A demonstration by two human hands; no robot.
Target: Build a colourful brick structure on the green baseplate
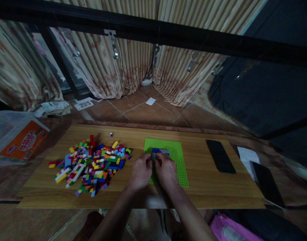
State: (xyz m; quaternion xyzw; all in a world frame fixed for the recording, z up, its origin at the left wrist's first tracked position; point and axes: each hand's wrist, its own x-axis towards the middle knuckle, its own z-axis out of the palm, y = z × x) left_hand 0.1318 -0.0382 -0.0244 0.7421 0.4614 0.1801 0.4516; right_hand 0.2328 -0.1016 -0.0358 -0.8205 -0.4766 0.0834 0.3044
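A green studded baseplate [182,164] lies on the wooden table, partly covered by my hands. On its upper half sits a low build of blue and grey toy bricks [164,151]. My left hand [141,170] is closed at the build's left front corner, thumb and fingers pinched together. Close beside it, my right hand [166,169] is also closed, its fingertips pressed on the front of the build. A small greyish brick [154,156] shows between the two sets of fingertips. My fingers hide the near part of the build.
A loose pile of mixed coloured bricks [98,160] spreads over the table's left side. One small brick [111,134] lies apart behind it. A black phone [220,156] rests on the right. Beyond the left edge stands a clear plastic box [10,120] with an orange label.
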